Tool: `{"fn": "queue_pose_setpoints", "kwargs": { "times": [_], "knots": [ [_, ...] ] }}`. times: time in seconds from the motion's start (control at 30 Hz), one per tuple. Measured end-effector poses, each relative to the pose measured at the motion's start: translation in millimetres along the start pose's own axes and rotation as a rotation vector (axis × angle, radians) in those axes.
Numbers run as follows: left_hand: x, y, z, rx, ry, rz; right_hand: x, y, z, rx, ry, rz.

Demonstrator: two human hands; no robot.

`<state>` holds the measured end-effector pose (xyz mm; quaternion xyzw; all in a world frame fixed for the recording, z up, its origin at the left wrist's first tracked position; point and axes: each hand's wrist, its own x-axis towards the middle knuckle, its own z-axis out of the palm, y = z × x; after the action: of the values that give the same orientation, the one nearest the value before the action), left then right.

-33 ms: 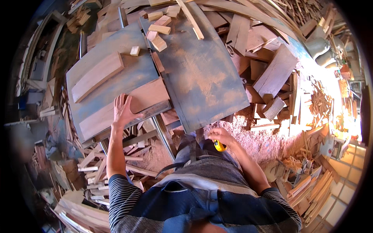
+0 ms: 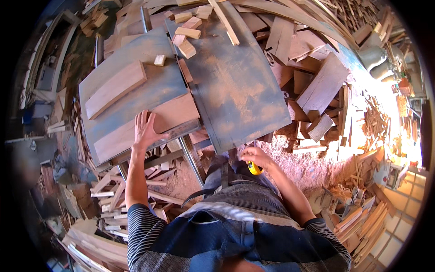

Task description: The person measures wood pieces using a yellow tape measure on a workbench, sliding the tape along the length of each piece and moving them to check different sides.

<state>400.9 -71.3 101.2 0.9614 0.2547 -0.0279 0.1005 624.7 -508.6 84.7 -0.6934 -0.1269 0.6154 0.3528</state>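
My left hand [image 2: 146, 130] lies with fingers apart on a flat wooden board [image 2: 177, 111] at the near edge of the left metal table [image 2: 152, 96]. The thumb reaches over the board's near side. In front of my waist, my right hand [image 2: 256, 156] is curled round a yellow tape measure [image 2: 254, 168], whose lower part shows beneath the palm. Something thin seems to stick up by its fingertips, too small to name. Farther back on the same table rests a second, slightly curved board [image 2: 116, 89], and a small wood block [image 2: 159, 60] sits beyond it.
Beside the left table, across a narrow gap, stands another metal table [image 2: 240, 86] dusted with sawdust. Short wood blocks [image 2: 188, 33] and a long strip [image 2: 224, 21] lie at its far end. Offcuts [image 2: 321, 84] are heaped to the right. Metal rails [image 2: 192, 159] run below the left table.
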Motion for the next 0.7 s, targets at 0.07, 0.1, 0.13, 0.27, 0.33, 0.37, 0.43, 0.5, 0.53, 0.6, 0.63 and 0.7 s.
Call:
{"fn": "queue_pose_setpoints", "kwargs": {
  "times": [0.07,0.1,0.13,0.27,0.33,0.37,0.43,0.5,0.53,0.6,0.63,0.7],
  "knots": [
    [-27.6,15.2,3.0,-0.027,0.02,-0.01,1.0,-25.5,5.5,-0.031,-0.052,-0.084],
    [-39.8,22.6,4.7,-0.032,0.023,-0.007,11.6,-25.6,3.9,-0.057,-0.131,-0.135],
    [-50.4,29.0,6.3,-0.038,0.025,-0.004,19.4,-24.1,7.8,-0.047,-0.132,-0.162],
    [-91.4,56.1,11.9,-0.051,0.049,0.003,46.1,-34.7,27.0,-0.121,-0.119,-0.269],
    [-105.5,67.6,10.8,-0.051,0.029,-0.005,61.2,-45.2,36.7,-0.184,-0.082,-0.315],
    [-113.7,69.3,13.5,-0.04,0.036,-0.009,67.3,-48.3,44.7,-0.185,-0.055,-0.343],
    [-128.0,73.0,20.2,-0.023,0.051,-0.015,76.6,-55.2,55.8,-0.283,0.016,-0.35],
    [-132.3,77.0,20.3,-0.031,0.031,-0.028,87.0,-53.2,61.8,-0.405,0.085,-0.405],
    [-133.5,77.6,20.0,-0.04,0.018,-0.03,91.1,-51.9,66.3,-0.442,0.116,-0.452],
    [-140.3,76.4,24.1,-0.012,0.019,-0.037,94.7,-59.2,71.5,-0.546,0.145,-0.48],
    [-146.1,74.9,25.5,-0.002,0.015,-0.064,95.9,-62.8,75.1,-0.605,0.172,-0.498],
    [-152.9,78.0,29.5,0.009,0.017,-0.115,101.2,-70.6,79.7,-0.731,0.236,-0.538]
  ]
}}
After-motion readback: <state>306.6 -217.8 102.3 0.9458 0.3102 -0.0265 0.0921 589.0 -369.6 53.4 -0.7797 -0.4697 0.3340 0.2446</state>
